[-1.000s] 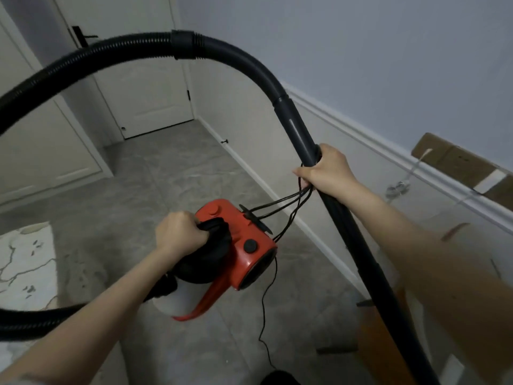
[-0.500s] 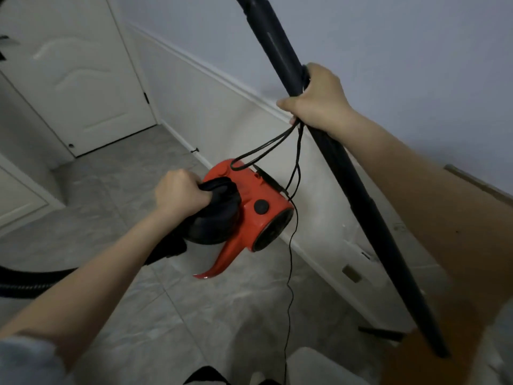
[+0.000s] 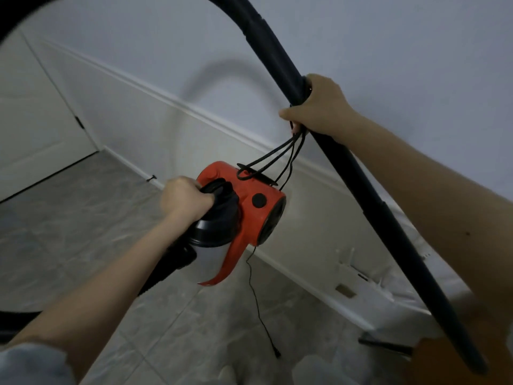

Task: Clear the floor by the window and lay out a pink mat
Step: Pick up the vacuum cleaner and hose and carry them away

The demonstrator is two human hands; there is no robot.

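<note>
A red and black vacuum cleaner body [image 3: 249, 207] hangs in the air in front of me, carried by its black top handle in my left hand [image 3: 184, 200]. My right hand [image 3: 319, 107] is closed around the vacuum's long black tube [image 3: 369, 195] and also pinches loops of its thin black power cord [image 3: 280, 157]. The tube slants from the top of the view down to the lower right. The cord's loose end [image 3: 266, 329] dangles toward the floor. No pink mat is in view.
A grey tiled floor [image 3: 83, 218] runs along a white panelled wall with a skirting board [image 3: 291, 276]. A white door [image 3: 33, 129] is at the far left. White bagged items [image 3: 433, 270] and an orange-brown object [image 3: 455, 359] lie by the wall at lower right.
The view has swung right toward the wall, so the door has slid left. Both hands keep their grips, and the vacuum body has stayed lifted off the floor.
</note>
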